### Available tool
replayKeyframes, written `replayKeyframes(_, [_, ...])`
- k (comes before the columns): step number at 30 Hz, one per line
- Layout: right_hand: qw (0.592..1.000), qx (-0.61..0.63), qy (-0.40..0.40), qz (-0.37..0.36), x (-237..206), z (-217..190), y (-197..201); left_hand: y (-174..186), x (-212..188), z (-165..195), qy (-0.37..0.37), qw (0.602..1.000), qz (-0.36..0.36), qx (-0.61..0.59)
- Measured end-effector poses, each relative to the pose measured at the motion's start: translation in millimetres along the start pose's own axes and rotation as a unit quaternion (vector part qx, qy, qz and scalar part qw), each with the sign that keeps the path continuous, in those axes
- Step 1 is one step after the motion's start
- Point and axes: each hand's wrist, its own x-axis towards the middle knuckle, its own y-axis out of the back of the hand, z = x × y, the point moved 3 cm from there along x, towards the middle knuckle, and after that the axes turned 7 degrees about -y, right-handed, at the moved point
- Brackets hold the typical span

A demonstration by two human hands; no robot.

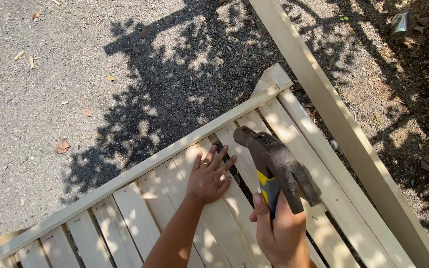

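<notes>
I see my left hand lying flat, fingers spread, on the pale slats of a wooden panel that rests on the gravel ground. There is a ring on one finger. The fingertips reach close to the long top rail that runs along the slat ends, and they sit beside a dark gap between two slats. That hand grips nothing; it only presses on the wood.

My right hand is clamped around the yellow and grey handle of a hammer. The hammer is raised above the slats, its worn dark head pointing up and away from me, just right of my left hand's fingers. The two hands are near each other but not touching.

A long loose plank lies slanted along the right side of the panel. Tree shadow dapples the gravel and the wood. Dry leaves and small wood chips are scattered over the ground to the left, well apart from the panel.
</notes>
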Motion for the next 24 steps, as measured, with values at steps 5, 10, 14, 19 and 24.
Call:
replayKeyframes(5, [0.994,-0.107,-0.017,0.001,48,29,-55,9,4,2,0.023,0.999,-0.015,-0.033])
replayKeyframes(10, [0.998,-0.048,-0.002,0.046,76,60,-73,5,4,1,0.021,0.999,-0.004,-0.036])
replayKeyframes(14, [0.988,-0.094,0.082,0.089,89,61,-89,4,5,1,0.023,0.998,-0.016,-0.052])
replayKeyframes(19, [0.985,-0.092,0.119,0.081,93,31,-92,2,6,0,0.031,0.998,-0.031,-0.038])
replayKeyframes(24, [0.993,-0.064,0.014,0.102,78,30,-74,-3,3,-3,0.016,0.999,0.015,-0.043])
